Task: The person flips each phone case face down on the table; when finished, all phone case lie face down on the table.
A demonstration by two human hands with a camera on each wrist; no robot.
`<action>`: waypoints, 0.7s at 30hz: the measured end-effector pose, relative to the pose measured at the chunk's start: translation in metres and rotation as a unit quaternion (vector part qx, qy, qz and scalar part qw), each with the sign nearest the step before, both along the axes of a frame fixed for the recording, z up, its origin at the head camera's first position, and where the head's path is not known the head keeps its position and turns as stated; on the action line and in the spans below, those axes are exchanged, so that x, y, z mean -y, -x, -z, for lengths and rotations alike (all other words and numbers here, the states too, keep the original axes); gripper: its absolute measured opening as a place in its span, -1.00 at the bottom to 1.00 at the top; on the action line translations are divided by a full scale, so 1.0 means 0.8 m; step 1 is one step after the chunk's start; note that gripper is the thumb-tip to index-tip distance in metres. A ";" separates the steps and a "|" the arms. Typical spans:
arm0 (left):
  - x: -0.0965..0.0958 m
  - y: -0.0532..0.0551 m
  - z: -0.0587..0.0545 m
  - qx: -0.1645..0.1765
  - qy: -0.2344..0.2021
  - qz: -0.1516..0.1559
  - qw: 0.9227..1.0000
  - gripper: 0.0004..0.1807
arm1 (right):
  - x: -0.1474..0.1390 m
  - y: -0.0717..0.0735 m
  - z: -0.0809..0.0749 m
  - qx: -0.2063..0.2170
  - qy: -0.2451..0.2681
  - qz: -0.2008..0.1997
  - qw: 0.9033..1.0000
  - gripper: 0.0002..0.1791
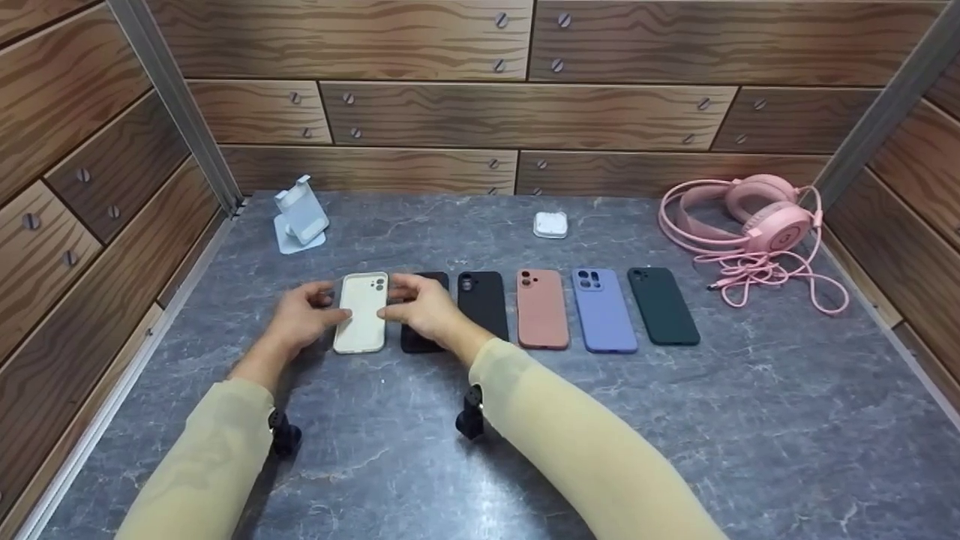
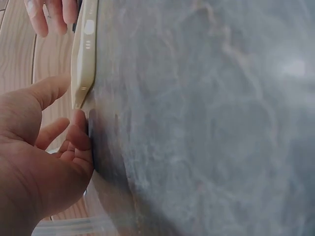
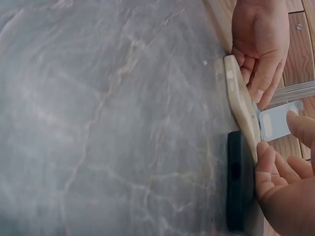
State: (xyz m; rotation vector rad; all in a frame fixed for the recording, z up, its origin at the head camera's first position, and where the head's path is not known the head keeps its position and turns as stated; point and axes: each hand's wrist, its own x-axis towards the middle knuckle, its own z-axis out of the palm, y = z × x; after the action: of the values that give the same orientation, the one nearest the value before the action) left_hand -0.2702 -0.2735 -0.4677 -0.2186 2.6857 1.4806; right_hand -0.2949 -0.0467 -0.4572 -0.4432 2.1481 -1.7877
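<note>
A cream phone case (image 1: pixel 361 315) with its hollow side up lies between both hands at the left end of a row. My left hand (image 1: pixel 304 319) holds its left edge, thumb over the rim. From the other side my right hand (image 1: pixel 427 304) holds the right edge with thumb and fingers. In the right wrist view the cream case (image 3: pixel 242 105) looks slightly slanted beside a dark case or phone (image 3: pixel 235 182). Whether its whole length touches the table cannot be told. The right hand partly covers a black case (image 1: pixel 414 341).
Rightward in the row lie another black case (image 1: pixel 484 304), a pink case (image 1: pixel 544 315), a blue-purple case (image 1: pixel 606 315) and a dark green case (image 1: pixel 665 311). Behind are a pale stand (image 1: pixel 302 217), a small white box (image 1: pixel 550 225) and pink headphones (image 1: pixel 772 217) with a coiled cable.
</note>
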 end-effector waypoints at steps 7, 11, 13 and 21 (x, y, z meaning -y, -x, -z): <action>-0.003 0.003 0.002 -0.002 0.017 0.008 1.000 -0.27 | -0.004 0.004 0.005 -0.029 -0.054 -0.018 0.998 -0.25; -0.004 0.003 0.003 -0.003 0.034 0.010 0.999 -0.27 | -0.004 0.004 0.005 -0.020 -0.060 -0.024 0.998 -0.23; -0.004 0.003 0.004 0.000 0.041 0.008 0.999 -0.26 | -0.004 0.004 0.004 -0.016 -0.065 -0.026 0.997 -0.22; -0.004 0.002 0.003 0.005 0.050 0.013 0.999 -0.28 | -0.003 0.005 0.001 -0.026 -0.105 -0.043 0.993 -0.22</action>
State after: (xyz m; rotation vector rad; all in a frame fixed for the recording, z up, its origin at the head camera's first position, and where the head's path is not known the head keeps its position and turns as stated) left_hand -0.2717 -0.2702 -0.4704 -0.1957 2.7473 1.3352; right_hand -0.2987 -0.0440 -0.4581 -0.5258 2.2849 -1.5000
